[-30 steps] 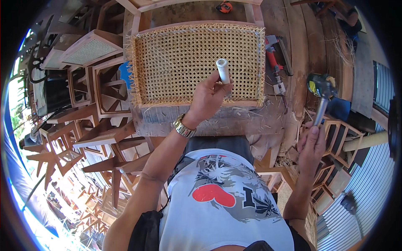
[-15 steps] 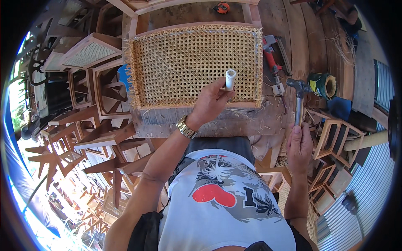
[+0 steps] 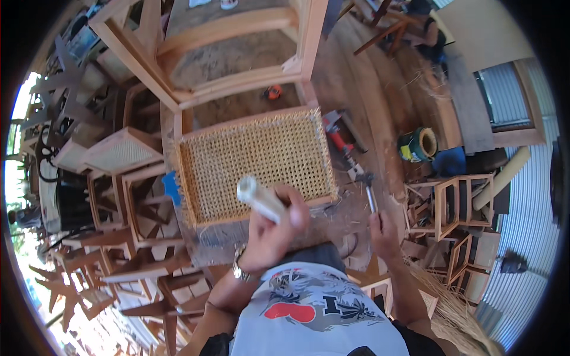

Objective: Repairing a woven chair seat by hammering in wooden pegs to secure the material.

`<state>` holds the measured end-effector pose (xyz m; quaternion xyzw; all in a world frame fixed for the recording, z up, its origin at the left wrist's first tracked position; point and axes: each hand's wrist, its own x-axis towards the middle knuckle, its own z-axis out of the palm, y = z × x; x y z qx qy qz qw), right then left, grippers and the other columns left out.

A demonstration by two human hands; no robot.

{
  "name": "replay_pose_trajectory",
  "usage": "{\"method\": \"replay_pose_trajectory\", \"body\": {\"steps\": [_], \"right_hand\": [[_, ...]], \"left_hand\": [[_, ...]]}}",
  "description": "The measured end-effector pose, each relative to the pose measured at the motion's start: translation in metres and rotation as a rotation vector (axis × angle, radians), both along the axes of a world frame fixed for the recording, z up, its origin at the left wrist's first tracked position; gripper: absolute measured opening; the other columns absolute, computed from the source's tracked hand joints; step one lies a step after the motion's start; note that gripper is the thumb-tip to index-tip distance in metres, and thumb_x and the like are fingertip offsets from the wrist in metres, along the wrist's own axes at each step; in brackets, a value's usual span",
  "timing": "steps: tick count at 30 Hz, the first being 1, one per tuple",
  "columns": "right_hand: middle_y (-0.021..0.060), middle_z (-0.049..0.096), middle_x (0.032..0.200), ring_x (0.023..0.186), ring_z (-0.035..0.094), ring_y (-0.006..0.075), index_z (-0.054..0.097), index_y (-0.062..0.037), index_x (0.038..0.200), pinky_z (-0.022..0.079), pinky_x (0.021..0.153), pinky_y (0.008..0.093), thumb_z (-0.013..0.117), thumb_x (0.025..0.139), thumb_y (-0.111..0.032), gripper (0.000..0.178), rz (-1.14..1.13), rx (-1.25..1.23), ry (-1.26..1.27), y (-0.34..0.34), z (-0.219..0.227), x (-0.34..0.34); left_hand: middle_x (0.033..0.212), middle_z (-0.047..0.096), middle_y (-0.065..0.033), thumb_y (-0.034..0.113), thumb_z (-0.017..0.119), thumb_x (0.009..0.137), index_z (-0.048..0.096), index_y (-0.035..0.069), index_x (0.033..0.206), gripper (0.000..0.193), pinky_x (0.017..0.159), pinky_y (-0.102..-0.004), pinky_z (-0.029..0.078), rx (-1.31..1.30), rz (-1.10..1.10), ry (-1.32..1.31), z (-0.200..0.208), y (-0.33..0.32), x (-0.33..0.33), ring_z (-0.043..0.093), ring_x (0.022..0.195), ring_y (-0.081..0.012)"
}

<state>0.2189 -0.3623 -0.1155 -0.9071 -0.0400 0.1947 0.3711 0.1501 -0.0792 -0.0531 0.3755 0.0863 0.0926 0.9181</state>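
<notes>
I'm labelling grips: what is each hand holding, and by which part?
The left hand holds a white tube by its lower part; the right hand, a hammer by its handle.

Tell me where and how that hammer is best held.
I'd grip the hammer near the lower end of its handle, coming from the near side of the bench. The handle is slim and straight and points back that way, with the cross-set head at the far end. The right hand holds it low, leaving the head clear.
</notes>
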Motion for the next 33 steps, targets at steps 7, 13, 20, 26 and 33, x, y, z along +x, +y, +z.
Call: {"method": "replay_pose_trajectory", "body": {"steps": [7,13,20,26,33], "right_hand": [[0.0198,0.055,0.070,0.062,0.054,0.0319,0.056,-0.0002,0.091,0.043,0.058,0.0412,0.050,0.098,-0.029,0.030,-0.105,-0.133,0.006,-0.019,0.000,-0.094],[0.0184,0.056,0.070,0.064,0.056,0.0309,0.056,-0.0007,0.091,0.043,0.059,0.0411,0.051,0.098,-0.030,0.031,-0.143,-0.064,0.062,0.004,0.030,-0.153],[0.0234,0.060,0.076,0.073,0.060,0.0404,0.056,-0.0016,0.091,0.044,0.063,0.0450,0.050,0.098,-0.034,0.034,-0.027,0.002,-0.021,-0.015,-0.010,-0.144],[0.0219,0.060,0.078,0.074,0.060,0.0350,0.056,-0.0011,0.090,0.045,0.064,0.0440,0.052,0.096,-0.032,0.032,0.003,-0.010,-0.056,-0.033,-0.011,-0.106],[0.0186,0.061,0.076,0.072,0.061,0.0325,0.059,-0.0016,0.101,0.047,0.065,0.0407,0.054,0.095,-0.035,0.034,0.039,0.109,0.021,-0.062,-0.025,-0.050]], "left_hand": [[0.092,0.060,-0.0080,0.028,0.071,0.088,0.059,0.003,0.092,0.027,0.066,-0.0289,0.045,-0.152,-0.569,-0.584,0.098,0.016,-0.030,0.057,0.075,-0.0157],[0.098,0.062,-0.0108,0.029,0.072,0.086,0.061,0.002,0.094,0.030,0.068,-0.0311,0.046,-0.266,-0.676,-0.696,0.133,0.023,-0.055,0.059,0.080,-0.0182],[0.074,0.061,-0.0095,0.022,0.074,0.084,0.062,0.000,0.083,0.025,0.055,-0.0294,0.045,-0.083,-0.566,-0.727,0.154,0.012,-0.077,0.060,0.065,-0.0202],[0.071,0.050,0.0035,0.021,0.066,0.092,0.060,0.001,0.093,0.021,0.057,-0.0246,0.039,0.715,-0.274,0.305,0.009,-0.010,-0.091,0.045,0.067,-0.0059],[0.075,0.061,-0.0034,0.021,0.063,0.089,0.062,-0.001,0.094,0.023,0.062,-0.0272,0.044,0.760,0.060,0.723,-0.127,-0.016,-0.175,0.056,0.070,-0.0116]]}}
